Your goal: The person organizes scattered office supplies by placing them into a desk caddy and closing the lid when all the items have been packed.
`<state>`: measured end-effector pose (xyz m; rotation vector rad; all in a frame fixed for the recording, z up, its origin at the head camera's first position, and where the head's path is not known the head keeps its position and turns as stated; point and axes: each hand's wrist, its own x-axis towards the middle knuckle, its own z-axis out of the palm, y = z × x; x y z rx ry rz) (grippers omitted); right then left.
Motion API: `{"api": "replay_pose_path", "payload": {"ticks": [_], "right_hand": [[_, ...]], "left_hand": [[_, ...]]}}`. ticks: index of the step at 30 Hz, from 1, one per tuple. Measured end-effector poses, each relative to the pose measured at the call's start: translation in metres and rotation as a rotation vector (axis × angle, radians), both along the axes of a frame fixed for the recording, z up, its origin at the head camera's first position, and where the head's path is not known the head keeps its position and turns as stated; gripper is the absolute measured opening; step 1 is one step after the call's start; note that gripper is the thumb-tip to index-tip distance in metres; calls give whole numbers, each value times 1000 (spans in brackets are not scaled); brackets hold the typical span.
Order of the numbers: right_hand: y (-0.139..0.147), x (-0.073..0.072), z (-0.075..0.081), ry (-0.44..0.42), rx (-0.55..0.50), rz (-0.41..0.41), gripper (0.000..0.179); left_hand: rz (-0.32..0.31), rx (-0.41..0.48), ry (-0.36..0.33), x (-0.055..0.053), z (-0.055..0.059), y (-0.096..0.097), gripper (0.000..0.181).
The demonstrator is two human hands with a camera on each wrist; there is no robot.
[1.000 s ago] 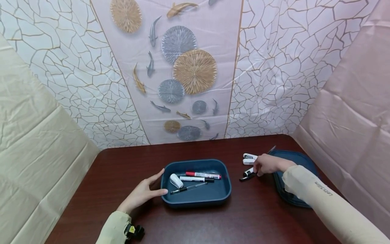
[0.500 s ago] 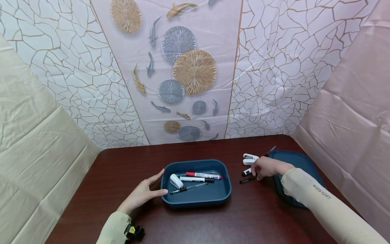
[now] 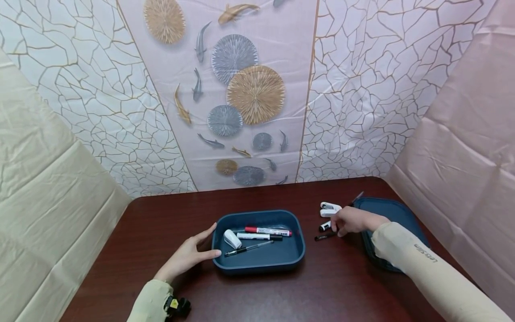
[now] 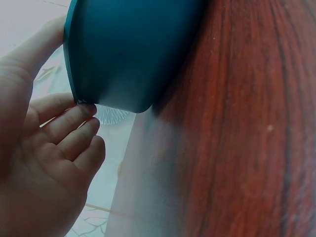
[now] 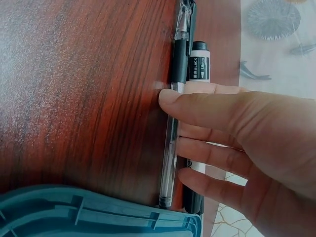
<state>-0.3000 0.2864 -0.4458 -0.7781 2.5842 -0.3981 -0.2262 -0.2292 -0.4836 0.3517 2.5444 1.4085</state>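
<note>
My left hand (image 3: 189,255) rests at the left end of a blue open box (image 3: 265,259), thumb and forefinger spread on its rim. In the left wrist view the fingertips touch the box's end wall. Inside lie a red marker (image 3: 268,231), a black-and-white marker (image 3: 257,236), a clear pen with black parts (image 3: 247,248) and a small white object (image 3: 232,239). On the right, my right hand (image 3: 353,220) pinches a capped gel pen (image 5: 178,61), thumb on its clear barrel. A black marker (image 5: 200,64) lies close beside that pen, partly behind the fingers.
A blue lid (image 3: 396,219) lies at the right, partly under the right forearm. Beyond the right hand are a white stapler-like object (image 3: 329,213) and another pen (image 3: 358,198). Patterned cloth (image 3: 249,134) hangs behind the dark wooden table (image 3: 169,219).
The right hand has shifted slightly left, and the gel pen's capped end has turned a little beside the marker. The left hand and the box look unmoved.
</note>
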Motion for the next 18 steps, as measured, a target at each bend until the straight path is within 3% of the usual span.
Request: {"api": "replay_pose_path", "payload": {"ticks": [18], "right_hand": [[-3,-2,13,34,-38,18,10]], "left_hand": [[-12,-10,15,0,1,-1,81]]}}
